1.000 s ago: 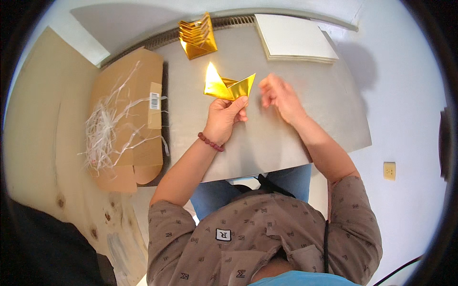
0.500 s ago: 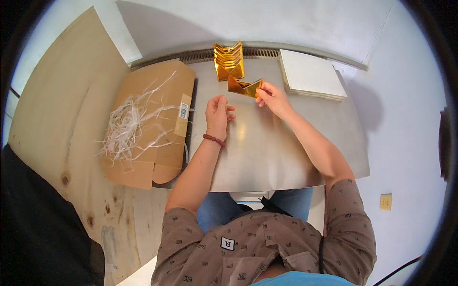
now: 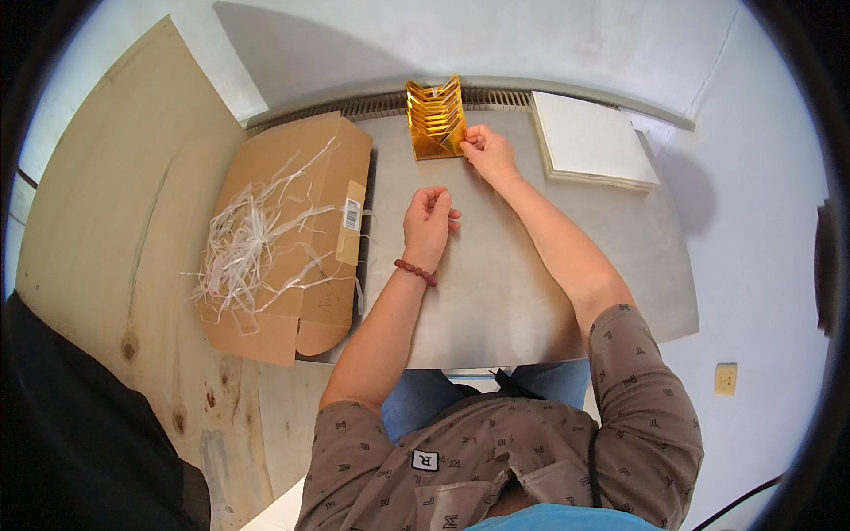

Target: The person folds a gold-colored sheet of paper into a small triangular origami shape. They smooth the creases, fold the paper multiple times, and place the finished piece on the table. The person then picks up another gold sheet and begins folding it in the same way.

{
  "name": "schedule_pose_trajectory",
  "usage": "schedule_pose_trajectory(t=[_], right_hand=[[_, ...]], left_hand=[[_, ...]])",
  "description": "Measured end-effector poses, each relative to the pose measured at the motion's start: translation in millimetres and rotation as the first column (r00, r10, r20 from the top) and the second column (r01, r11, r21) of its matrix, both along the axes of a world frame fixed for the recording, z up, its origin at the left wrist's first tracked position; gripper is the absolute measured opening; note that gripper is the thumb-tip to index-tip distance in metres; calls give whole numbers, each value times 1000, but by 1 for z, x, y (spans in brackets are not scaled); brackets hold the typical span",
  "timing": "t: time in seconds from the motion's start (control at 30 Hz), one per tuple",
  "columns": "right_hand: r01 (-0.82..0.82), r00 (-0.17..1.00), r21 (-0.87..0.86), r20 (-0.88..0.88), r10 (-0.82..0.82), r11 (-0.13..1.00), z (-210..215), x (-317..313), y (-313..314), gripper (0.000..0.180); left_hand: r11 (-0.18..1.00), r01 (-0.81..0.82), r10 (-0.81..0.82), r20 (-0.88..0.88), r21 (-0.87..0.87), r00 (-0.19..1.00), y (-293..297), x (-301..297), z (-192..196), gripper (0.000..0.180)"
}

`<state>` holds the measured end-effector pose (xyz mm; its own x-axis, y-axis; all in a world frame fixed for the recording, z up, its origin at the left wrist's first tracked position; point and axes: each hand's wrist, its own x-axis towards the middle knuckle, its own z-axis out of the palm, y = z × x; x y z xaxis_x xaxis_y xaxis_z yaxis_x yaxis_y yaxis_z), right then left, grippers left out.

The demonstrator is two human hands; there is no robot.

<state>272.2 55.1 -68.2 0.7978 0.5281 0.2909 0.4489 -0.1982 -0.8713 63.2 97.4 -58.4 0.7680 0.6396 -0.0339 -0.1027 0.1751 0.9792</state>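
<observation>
At the table's far middle stands a row of shiny gold folded pieces (image 3: pixel 434 111), nested one in front of another with V-shaped top edges. The front gold folded piece (image 3: pixel 436 147) lies against the row, and my right hand (image 3: pixel 489 155) pinches its right edge between thumb and fingers. Nearer to me, my left hand (image 3: pixel 428 226) hovers over the metal table with loosely curled fingers slightly apart and nothing visible in them. A dark red bead bracelet (image 3: pixel 415 271) circles the left wrist.
Left of my arm, an opened brown cardboard box (image 3: pixel 310 177) bears a tangle of white plastic strips (image 3: pixel 237 243). A stack of white sheets or boards (image 3: pixel 593 137) sits at the far right of the metal table (image 3: pixel 496 292). A plywood panel (image 3: pixel 133 177) stands farther left.
My right hand has carried the gold folded piece away from me, and it now meets the front of the row. My left hand stays near the table's middle, still loosely curled.
</observation>
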Motion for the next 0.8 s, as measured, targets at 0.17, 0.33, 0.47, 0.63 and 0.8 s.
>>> schedule_pose_trajectory(t=[0.17, 0.33, 0.47, 0.63, 0.8], right_hand=[[-6, 997, 70, 73, 1, 998, 8, -29, -28, 21], [-114, 803, 19, 590, 81, 993, 34, -30, -127, 29], [119, 620, -284, 770, 152, 951, 59, 23, -214, 40], [169, 730, -513, 639, 244, 842, 49, 64, -262, 42], [124, 821, -551, 524, 226, 825, 49, 80, -269, 41]], left_hand=[[999, 26, -25, -7, 28, 1000, 2, 2, -1, 26], [994, 57, -54, -38, 88, 998, 2, -1, -1, 25], [988, 80, -71, -72, 134, 995, 1, 0, -2, 25], [981, 114, -101, -86, 159, 991, 2, 0, -2, 24], [978, 142, -131, -75, 155, 989, 2, -3, 0, 23]])
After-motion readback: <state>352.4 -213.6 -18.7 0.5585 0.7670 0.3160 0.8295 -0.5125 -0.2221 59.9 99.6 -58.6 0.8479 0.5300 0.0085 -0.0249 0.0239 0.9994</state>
